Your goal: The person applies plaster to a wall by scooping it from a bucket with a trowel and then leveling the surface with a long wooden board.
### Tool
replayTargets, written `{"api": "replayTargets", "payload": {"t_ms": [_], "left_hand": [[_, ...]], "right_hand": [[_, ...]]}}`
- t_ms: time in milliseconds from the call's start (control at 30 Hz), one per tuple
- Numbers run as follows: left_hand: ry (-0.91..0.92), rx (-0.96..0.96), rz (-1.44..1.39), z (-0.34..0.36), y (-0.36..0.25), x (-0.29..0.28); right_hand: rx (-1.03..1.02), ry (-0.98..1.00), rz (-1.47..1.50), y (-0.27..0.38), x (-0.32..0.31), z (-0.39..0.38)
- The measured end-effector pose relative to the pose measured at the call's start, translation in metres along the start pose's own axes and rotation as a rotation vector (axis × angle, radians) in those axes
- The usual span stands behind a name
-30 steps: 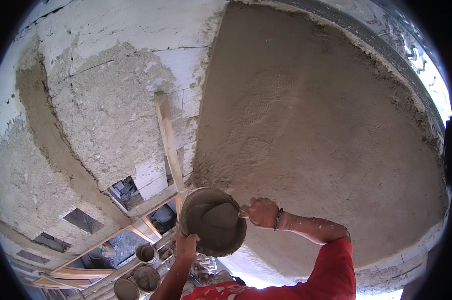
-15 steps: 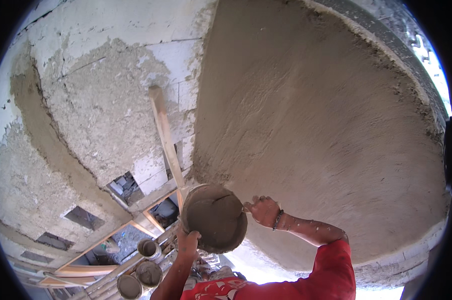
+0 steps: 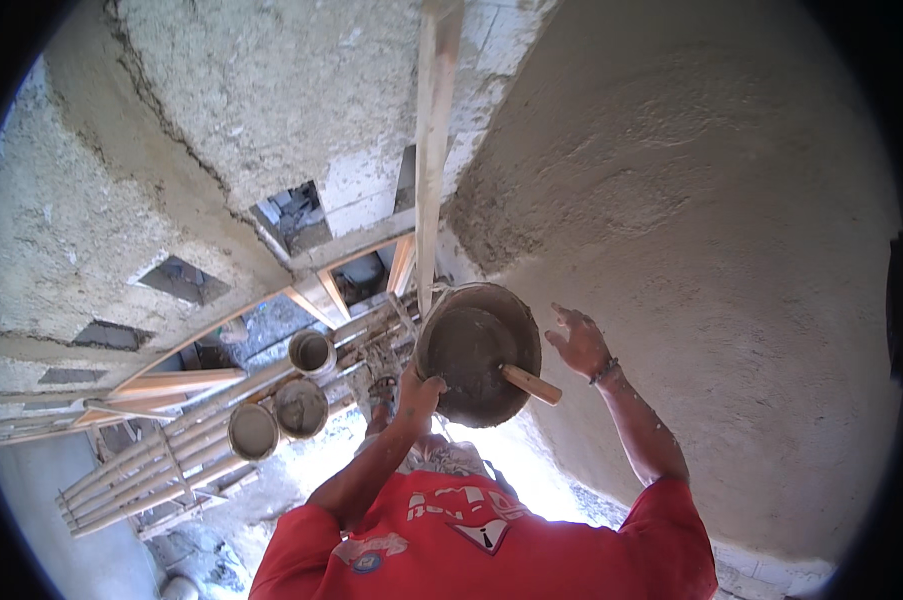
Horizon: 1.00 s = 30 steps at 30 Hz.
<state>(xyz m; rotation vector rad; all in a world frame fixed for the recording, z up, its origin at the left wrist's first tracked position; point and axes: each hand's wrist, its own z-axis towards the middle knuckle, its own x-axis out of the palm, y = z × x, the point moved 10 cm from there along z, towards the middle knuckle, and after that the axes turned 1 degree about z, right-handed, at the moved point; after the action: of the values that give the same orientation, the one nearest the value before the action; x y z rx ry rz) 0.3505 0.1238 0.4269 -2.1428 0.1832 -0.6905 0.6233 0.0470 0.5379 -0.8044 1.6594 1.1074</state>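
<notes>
A round, mortar-smeared bucket (image 3: 516, 318) is tilted up in front of my chest, with grey wet mortar (image 3: 461, 365) inside. Its left rim is gripped by my left hand (image 3: 421, 396), thumb over the edge. A trowel's wooden handle (image 3: 531, 385) sticks out over the right rim; the blade cannot be seen. To the right of the bucket is my right hand (image 3: 579, 345), apart from the handle, its fingers loosely spread and holding nothing. Beyond it stretches a wall coated with grey plaster (image 3: 711, 260).
A wooden plank (image 3: 434, 130) stands upright against the block wall (image 3: 366, 180) on the left. Three mortar-stained buckets (image 3: 311, 352) stand on a bamboo-pole platform (image 3: 136, 478) at lower left. Small square openings (image 3: 183, 279) pierce the left wall.
My right hand has let go of the trowel and lifted away from the bucket. The trowel handle now rests over the rim. My view has tilted down, showing more of the platform.
</notes>
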Motion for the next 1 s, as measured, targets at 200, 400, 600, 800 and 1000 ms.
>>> {"api": "replayTargets", "payload": {"t_ms": [200, 400, 600, 800, 1000], "left_hand": [[-0.051, -0.133, 0.042, 0.009, 0.040, -0.036], [-0.035, -0.156, 0.076, 0.019, 0.044, -0.058], [-0.017, -0.205, 0.127, 0.035, 0.062, -0.083], [-0.035, -0.137, -0.027, 0.076, 0.102, -0.129], [-0.190, -0.199, -0.136, 0.136, 0.227, -0.212]], "right_hand": [[0.077, 0.198, 0.075, -0.007, 0.089, 0.008], [0.135, 0.295, 0.022, 0.028, 0.134, 0.015], [0.187, 0.034, 0.280, -0.009, 0.158, 0.051], [0.250, 0.000, 0.337, -0.035, 0.204, 0.110], [0.274, 0.089, 0.376, -0.058, 0.307, 0.113]]}}
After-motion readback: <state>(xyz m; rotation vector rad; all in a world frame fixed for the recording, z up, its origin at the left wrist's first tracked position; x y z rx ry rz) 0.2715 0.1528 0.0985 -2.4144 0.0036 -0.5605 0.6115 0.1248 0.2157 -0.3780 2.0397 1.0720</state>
